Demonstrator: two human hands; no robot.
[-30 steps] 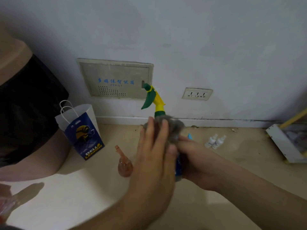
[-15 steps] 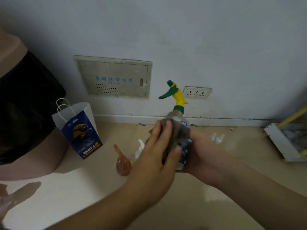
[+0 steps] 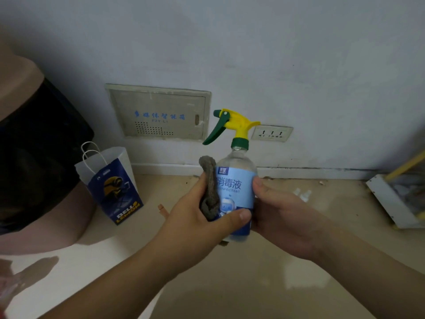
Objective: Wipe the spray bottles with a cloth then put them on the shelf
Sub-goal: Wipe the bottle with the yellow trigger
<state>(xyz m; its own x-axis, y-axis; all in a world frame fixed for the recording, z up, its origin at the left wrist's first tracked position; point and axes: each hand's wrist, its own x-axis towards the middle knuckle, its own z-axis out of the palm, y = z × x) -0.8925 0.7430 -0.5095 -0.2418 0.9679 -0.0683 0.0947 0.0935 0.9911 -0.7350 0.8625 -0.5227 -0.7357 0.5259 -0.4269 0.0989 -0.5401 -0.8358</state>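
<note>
At the centre of the frame, the spray bottle point(image 3: 234, 187) is held upright above the floor, its green trigger pointing left. The left hand point(image 3: 195, 224) grips a bunched grey cloth point(image 3: 209, 189) against the bottle's left side, thumb curled across the label. The right hand point(image 3: 282, 217) clasps the bottle from the right. A paper bag point(image 3: 112, 185) stands at middle left.

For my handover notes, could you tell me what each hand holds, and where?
Right hand grips the spray bottle by its labelled body; left hand presses the grey cloth against its side, thumb across the label.
</note>
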